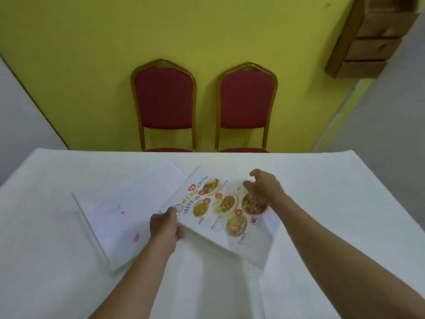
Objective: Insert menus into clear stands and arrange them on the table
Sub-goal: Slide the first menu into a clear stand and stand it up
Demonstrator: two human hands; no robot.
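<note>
A printed menu (220, 208) with several food photos lies at a slant in the middle of the white table (333, 203); I cannot tell whether a clear stand is around it. My left hand (166, 226) grips the menu's near left corner. My right hand (264, 188) hovers over its far right corner with fingers curled and apart, touching or nearly touching the sheet. To the left lies a clear stand (92, 229) flat on the cloth, with a white sheet (128, 210) showing faint pink marks in or on it.
Two red padded chairs with gold frames (164, 104) (246, 107) stand behind the table's far edge against a yellow wall. A wooden shelf unit (372, 40) hangs at the upper right. White cloth covers the whole table.
</note>
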